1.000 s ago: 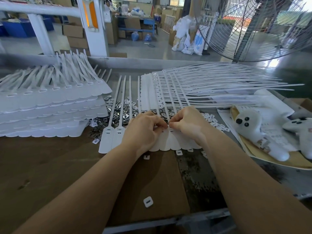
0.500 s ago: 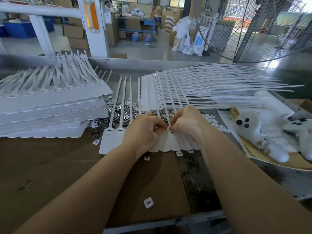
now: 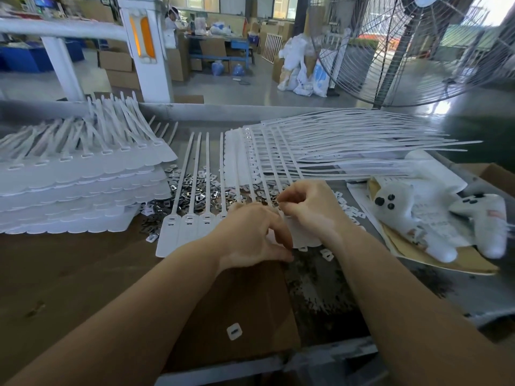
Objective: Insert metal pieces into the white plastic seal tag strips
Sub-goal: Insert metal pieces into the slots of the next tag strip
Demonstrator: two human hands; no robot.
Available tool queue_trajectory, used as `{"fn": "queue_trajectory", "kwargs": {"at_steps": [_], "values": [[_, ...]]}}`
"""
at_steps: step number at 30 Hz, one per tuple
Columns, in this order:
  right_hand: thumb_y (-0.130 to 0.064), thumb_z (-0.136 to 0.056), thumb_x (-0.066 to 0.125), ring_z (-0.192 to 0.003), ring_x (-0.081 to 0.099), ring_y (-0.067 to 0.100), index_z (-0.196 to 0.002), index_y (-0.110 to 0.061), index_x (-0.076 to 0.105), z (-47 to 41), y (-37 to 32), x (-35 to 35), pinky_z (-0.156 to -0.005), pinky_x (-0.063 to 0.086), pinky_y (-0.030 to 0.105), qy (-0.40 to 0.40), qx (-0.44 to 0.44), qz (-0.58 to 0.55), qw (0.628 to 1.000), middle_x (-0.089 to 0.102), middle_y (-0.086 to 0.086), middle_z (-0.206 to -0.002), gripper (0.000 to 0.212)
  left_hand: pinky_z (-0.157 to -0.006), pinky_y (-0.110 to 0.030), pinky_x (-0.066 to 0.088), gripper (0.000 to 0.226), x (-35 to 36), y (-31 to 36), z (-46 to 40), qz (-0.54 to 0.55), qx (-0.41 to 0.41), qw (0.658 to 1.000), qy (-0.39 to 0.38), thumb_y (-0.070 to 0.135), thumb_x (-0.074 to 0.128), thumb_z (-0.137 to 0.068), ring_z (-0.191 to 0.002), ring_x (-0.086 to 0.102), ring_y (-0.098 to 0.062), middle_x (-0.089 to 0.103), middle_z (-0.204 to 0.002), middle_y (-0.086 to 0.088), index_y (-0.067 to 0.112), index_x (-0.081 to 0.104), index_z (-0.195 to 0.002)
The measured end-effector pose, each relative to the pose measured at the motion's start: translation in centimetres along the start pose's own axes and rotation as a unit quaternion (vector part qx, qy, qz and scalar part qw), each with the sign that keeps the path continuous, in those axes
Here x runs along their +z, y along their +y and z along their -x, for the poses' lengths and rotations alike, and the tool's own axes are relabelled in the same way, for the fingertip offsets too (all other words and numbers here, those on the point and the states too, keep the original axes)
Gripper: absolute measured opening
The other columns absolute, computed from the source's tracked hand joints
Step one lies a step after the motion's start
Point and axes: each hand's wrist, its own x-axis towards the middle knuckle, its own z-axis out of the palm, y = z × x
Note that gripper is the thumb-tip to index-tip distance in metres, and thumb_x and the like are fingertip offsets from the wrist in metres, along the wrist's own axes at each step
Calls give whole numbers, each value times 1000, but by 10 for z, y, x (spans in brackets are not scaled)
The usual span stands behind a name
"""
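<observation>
A joined row of white seal tag strips point(image 3: 189, 227) lies flat in front of me, its thin tails pointing away. My left hand point(image 3: 250, 235) has its fingers curled and pinches the near edge of the row's flat tags. Just to its right, my right hand point(image 3: 309, 207) pinches at a tag head with thumb and fingertips. A small dark metal bit shows at those fingertips. Loose metal pieces point(image 3: 195, 190) lie in a heap under and behind the tails. My hands hide the tags on the right of the row.
A tall stack of tag sheets point(image 3: 78, 185) stands at the left. Fanned-out strips point(image 3: 334, 146) lie at the back right, small white caps point(image 3: 351, 210) beside them. A lone cap point(image 3: 234, 331) sits on the cardboard point(image 3: 242, 302). White soft toys point(image 3: 404, 207) lie at the right. A big fan point(image 3: 418, 51) stands behind.
My left hand has drawn back toward me, from the tag heads to the row's near edge. My right hand stays pinched at the tag heads.
</observation>
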Motion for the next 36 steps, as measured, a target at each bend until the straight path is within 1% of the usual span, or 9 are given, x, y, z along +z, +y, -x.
{"fn": "queue_trajectory", "kwargs": {"at_steps": [6,11,17,20,24,27,30,32,36], "values": [[-5,-83,66,-73,57,-1,-80,-18,66,3,5,-4,-55,40,3,4,5,-20,1000,64,-8,-80,14,-82,-23,40,13,4,7,-3,-54,14,998,-16,32,68,-81,-85,50,-7,47,-81,22,31,73,-94],[-5,-82,66,-76,58,2,-81,-17,68,4,7,-8,-62,40,9,10,6,-18,1000,65,-5,-81,12,-87,-32,43,19,10,4,-6,-85,10,996,11,29,53,-92,-95,54,-14,56,-101,10,24,69,-98],[-7,-87,61,-70,62,4,-87,-18,68,6,7,-10,-61,49,12,-25,2,-58,998,68,-2,-80,13,-56,-23,37,17,8,-2,-13,128,-144,970,150,27,56,-92,-65,51,-9,58,-69,7,20,67,-82],[-13,-88,61,-68,63,2,-96,-16,71,8,6,-11,-63,51,14,-58,-32,-71,995,69,-4,-78,13,-59,-27,37,20,4,-1,-17,201,-172,947,182,26,55,-92,-63,51,-17,63,-69,-10,18,66,-78],[-10,-83,68,-72,65,8,-98,-12,73,8,5,-9,-68,55,19,-49,-63,-89,993,72,1,-81,16,-59,-27,39,18,3,1,-22,235,-200,930,198,25,57,-91,-63,51,-15,59,-64,-2,13,70,-88],[-6,-81,69,-73,66,10,-99,-10,73,7,6,-6,-70,55,21,-26,-62,-79,995,71,5,-82,19,-61,-27,38,18,4,0,-24,244,-208,926,202,25,59,-90,-61,50,-13,57,-60,3,15,69,-79],[-6,-82,68,-74,66,7,-100,-11,71,5,9,-5,-70,53,16,3,-49,-69,996,70,1,-81,19,-60,-30,37,26,7,-2,-22,189,-185,944,199,25,55,-91,-60,49,-22,56,-62,-6,11,67,-72],[-6,-82,68,-69,65,0,-93,-11,72,3,10,-6,-65,50,10,33,-40,-57,997,70,-3,-79,13,-73,-32,45,19,10,-3,-19,112,-161,960,200,27,54,-92,-79,57,-21,64,-81,-1,19,71,-88],[-8,-83,67,-66,61,-1,-85,-13,71,-4,12,-7,-65,46,10,54,-25,-6,998,66,-7,-77,7,-94,-37,36,20,20,-13,-14,-9,-139,972,189,32,53,-91,-105,47,-18,58,-107,8,30,68,-104]]}}
